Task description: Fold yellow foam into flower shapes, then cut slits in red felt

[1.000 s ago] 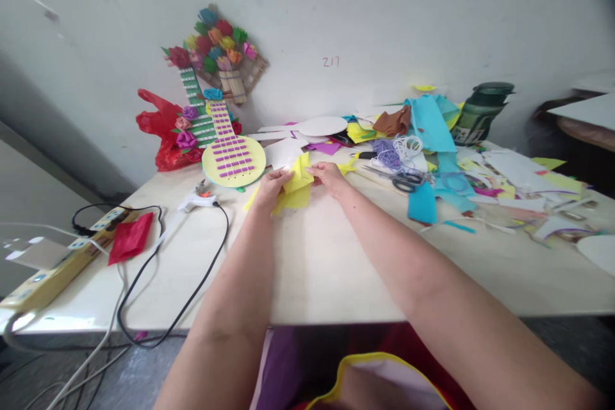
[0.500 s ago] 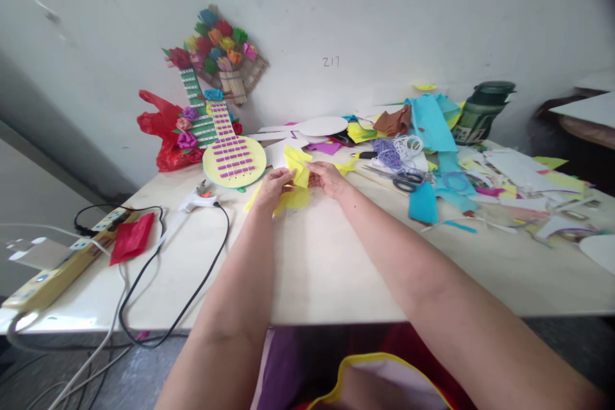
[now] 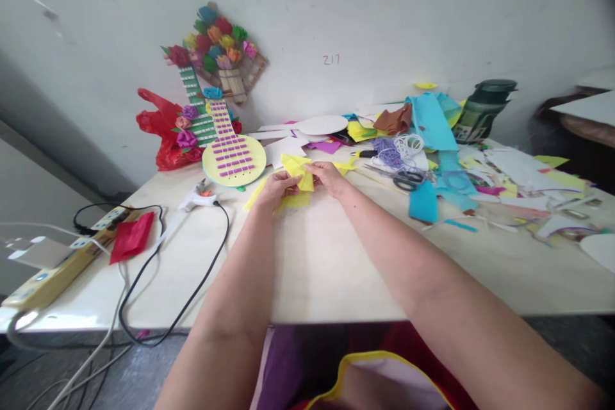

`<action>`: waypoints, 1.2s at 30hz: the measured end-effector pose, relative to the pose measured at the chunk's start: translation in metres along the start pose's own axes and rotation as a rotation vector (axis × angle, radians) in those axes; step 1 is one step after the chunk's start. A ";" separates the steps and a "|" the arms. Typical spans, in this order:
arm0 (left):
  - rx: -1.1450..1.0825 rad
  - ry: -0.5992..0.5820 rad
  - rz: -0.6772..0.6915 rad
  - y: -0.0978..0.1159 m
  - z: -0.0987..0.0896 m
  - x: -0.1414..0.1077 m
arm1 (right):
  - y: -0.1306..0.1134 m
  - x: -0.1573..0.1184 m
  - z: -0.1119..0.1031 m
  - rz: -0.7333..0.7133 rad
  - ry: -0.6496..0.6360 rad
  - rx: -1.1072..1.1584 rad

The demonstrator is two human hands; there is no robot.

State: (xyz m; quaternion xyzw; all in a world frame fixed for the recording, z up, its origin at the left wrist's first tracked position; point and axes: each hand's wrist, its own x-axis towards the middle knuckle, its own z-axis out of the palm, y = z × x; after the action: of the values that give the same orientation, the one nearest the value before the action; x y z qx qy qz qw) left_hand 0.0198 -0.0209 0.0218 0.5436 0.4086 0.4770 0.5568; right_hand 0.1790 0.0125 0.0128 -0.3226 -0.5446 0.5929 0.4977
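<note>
This looks like a craft workspace: scissors (image 3: 407, 182), yarn (image 3: 387, 152), paper scraps (image 3: 526, 168) and a glue gun (image 3: 198, 200) lie on the table (image 3: 336, 269), with bright flowers (image 3: 216, 38) and a toy lute (image 3: 234, 160) towards the wall (image 3: 384, 19).

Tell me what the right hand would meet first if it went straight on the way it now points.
The yellow paper, which the right hand is pinching. Past it, the white sheet looks next in line, though depth is unclear.

In my head view I see the left grip (image 3: 277, 187) and right grip (image 3: 329, 178) pinching a creased yellow sheet (image 3: 298, 166) over the surface (image 3: 336, 269); scissors (image 3: 396, 177) lie at its three o'clock, a red packet (image 3: 132, 238) at eight.
</note>
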 end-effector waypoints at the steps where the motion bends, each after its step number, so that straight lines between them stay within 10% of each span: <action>1: -0.014 0.017 0.013 -0.001 0.000 0.001 | -0.001 -0.001 0.001 0.007 -0.001 0.001; 36: -0.044 0.155 0.065 -0.003 -0.012 0.004 | -0.009 -0.008 -0.008 0.160 -0.113 -0.080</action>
State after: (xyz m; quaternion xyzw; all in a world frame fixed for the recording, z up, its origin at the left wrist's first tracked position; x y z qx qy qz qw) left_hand 0.0091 -0.0147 0.0178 0.5058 0.4219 0.5444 0.5195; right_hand 0.1913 0.0065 0.0190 -0.3507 -0.5676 0.6257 0.4041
